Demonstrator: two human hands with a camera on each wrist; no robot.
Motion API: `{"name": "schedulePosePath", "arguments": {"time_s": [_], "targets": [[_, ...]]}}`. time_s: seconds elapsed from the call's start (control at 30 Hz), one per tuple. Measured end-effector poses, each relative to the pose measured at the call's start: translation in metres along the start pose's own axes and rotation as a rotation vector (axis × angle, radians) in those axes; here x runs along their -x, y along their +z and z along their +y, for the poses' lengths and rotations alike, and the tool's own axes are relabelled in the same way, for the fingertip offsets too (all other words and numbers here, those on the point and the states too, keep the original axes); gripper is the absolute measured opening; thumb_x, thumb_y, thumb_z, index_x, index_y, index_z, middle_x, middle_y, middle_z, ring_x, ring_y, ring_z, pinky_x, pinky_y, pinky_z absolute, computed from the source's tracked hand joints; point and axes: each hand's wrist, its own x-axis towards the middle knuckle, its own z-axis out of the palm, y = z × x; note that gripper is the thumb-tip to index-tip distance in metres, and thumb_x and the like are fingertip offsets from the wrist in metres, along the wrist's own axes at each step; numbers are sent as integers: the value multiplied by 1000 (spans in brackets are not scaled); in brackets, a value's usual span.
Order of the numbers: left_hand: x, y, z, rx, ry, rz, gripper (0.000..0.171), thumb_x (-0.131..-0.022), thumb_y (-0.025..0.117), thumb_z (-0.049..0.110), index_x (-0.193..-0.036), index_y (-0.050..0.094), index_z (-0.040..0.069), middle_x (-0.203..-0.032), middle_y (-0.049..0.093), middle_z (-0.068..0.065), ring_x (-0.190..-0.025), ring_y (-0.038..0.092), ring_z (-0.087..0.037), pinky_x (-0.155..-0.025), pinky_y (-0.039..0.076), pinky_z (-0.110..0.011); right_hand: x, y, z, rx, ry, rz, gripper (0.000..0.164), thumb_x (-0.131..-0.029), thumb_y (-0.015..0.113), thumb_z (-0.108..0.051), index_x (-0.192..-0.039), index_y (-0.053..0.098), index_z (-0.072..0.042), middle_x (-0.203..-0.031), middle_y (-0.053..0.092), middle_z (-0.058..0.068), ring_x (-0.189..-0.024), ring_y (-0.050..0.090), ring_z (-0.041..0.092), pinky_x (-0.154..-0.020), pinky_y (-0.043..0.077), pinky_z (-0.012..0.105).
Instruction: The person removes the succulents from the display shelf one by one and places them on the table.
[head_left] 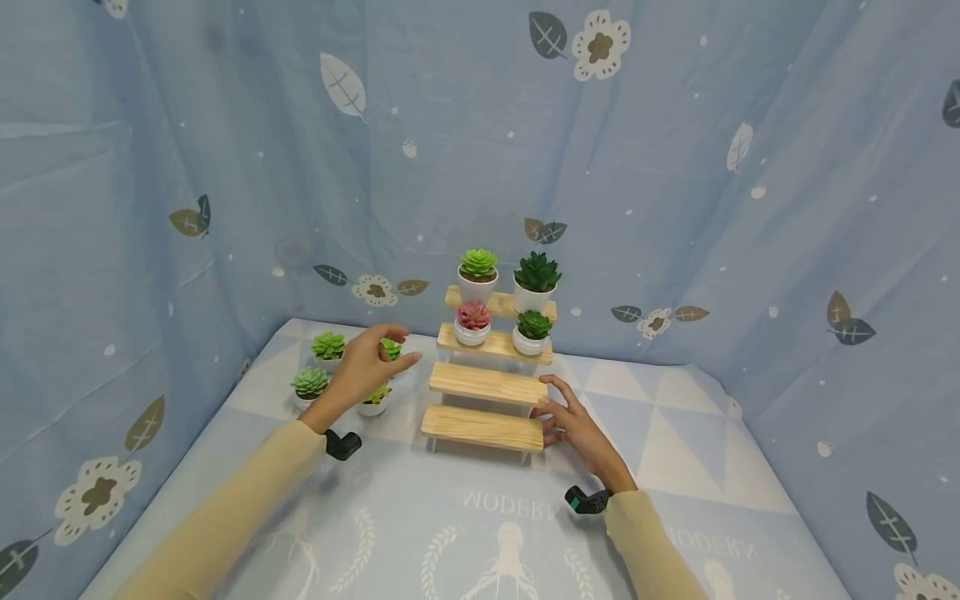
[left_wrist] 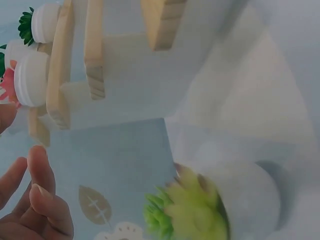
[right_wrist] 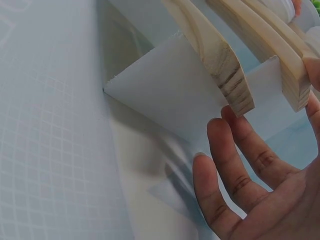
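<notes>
A four-step display stand with pale wooden planks (head_left: 487,383) stands on the cloth. My right hand (head_left: 581,429) is at its right end, fingers bent loosely; in the right wrist view fingertips (right_wrist: 232,120) lie right at a plank's end (right_wrist: 235,85). On the top step sit a light green succulent (head_left: 478,263) and a dark green one (head_left: 537,273), both in white pots. One step lower are a pink succulent (head_left: 473,315) and another dark green one (head_left: 533,325). My left hand (head_left: 363,365), thumb and fingers apart and holding nothing, hovers over several potted succulents left of the stand.
Among the left group are a pale green succulent (head_left: 310,382), a bright green one (head_left: 327,346) and a yellow-green one (head_left: 376,395). A patterned cloth (head_left: 495,533) covers the table. Blue printed curtains (head_left: 450,167) enclose the back and sides.
</notes>
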Motion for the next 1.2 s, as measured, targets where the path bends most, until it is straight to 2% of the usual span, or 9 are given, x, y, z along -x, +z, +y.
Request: {"name": "schedulePosePath", "arguments": {"time_s": [0.33, 0.43, 0.6, 0.77, 1.0, 1.2], "targets": [[-22, 18, 19, 44, 84, -14, 50, -95, 77, 38, -136, 63, 15, -124, 64, -6, -74, 58, -21, -61, 49, -38, 0, -1, 2, -4, -5, -8, 61, -103, 60, -50, -157, 33, -37, -123, 63, 21, -92, 65, 31, -77, 57, 44], [-28, 24, 23, 50, 83, -13, 51, -94, 78, 37, -136, 62, 14, -125, 64, -8, -73, 55, -22, -61, 48, -38, 0, -1, 1, -1, -6, 2, 63, -103, 60, -50, -157, 33, -36, -121, 63, 20, -91, 64, 29, -77, 56, 43], [-36, 35, 27, 64, 62, -9, 58, -93, 78, 43, -138, 60, 13, -127, 63, -9, -72, 54, -23, -60, 48, -39, 1, 1, -1, -2, 12, 18, 57, -101, 63, -52, -152, 38, -42, -120, 64, 19, -92, 65, 29, -77, 56, 43], [-42, 44, 30, 76, 74, -9, 64, -90, 80, 45, -141, 59, 11, -125, 65, -6, -73, 55, -21, -62, 48, -38, 2, 2, 1, -2, 12, 18, 57, -103, 60, -49, -154, 36, -40, -120, 64, 19, -91, 65, 29, -77, 57, 43], [-49, 54, 36, 77, 83, 25, 60, -88, 83, 43, -136, 64, 12, -128, 63, -8, -69, 54, -21, -60, 46, -37, 1, 3, 2, -12, 9, 23, 55, -103, 61, -48, -152, 38, -41, -120, 64, 19, -90, 65, 29, -76, 57, 43], [-52, 59, 43, 34, 80, 33, 59, -87, 84, 41, -135, 65, 12, -128, 64, -9, -96, 60, -26, -79, 50, -42, 0, 3, 1, -15, 10, 26, 57, -102, 62, -49, -153, 38, -40, -119, 64, 19, -89, 65, 28, -75, 58, 43]]}}
